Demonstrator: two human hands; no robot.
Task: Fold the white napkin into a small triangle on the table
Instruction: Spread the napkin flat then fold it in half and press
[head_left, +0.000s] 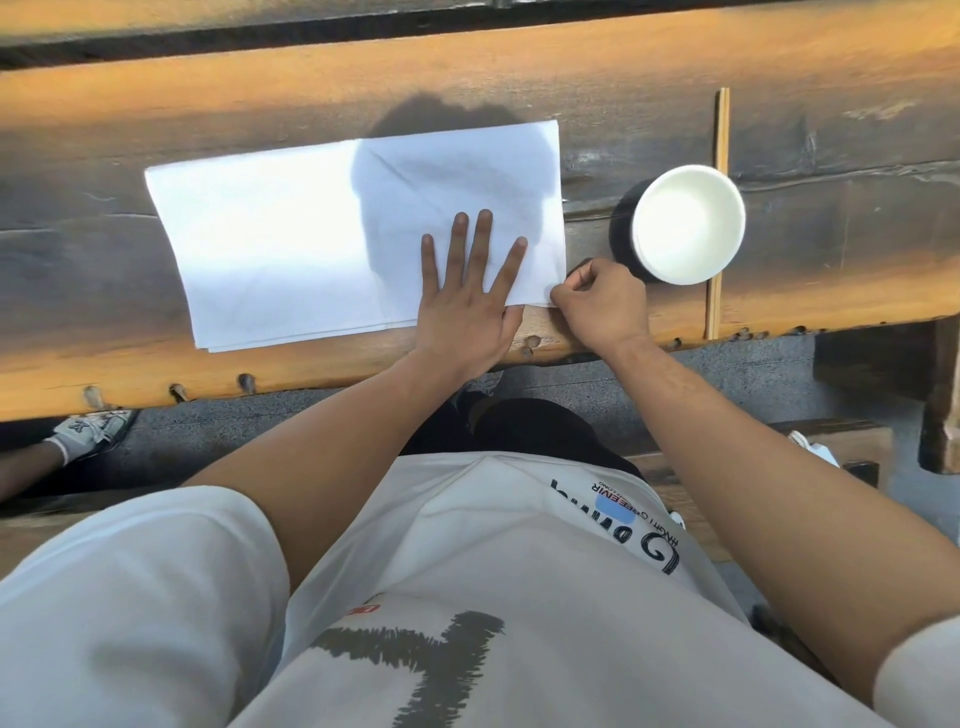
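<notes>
The white napkin (291, 234) lies flat as a wide rectangle on the wooden table (156, 104), its layers showing along the near edge. My left hand (467, 296) rests palm down on the napkin's near right part, fingers spread. My right hand (602, 301) pinches the napkin's near right corner between thumb and fingertips.
A white paper cup (688, 223) with a dark outside stands just right of the napkin, close to my right hand. A pair of wooden chopsticks (719, 208) lies behind and beside it. The table's near edge runs just below both hands. A bench and someone's shoe (93, 428) show below.
</notes>
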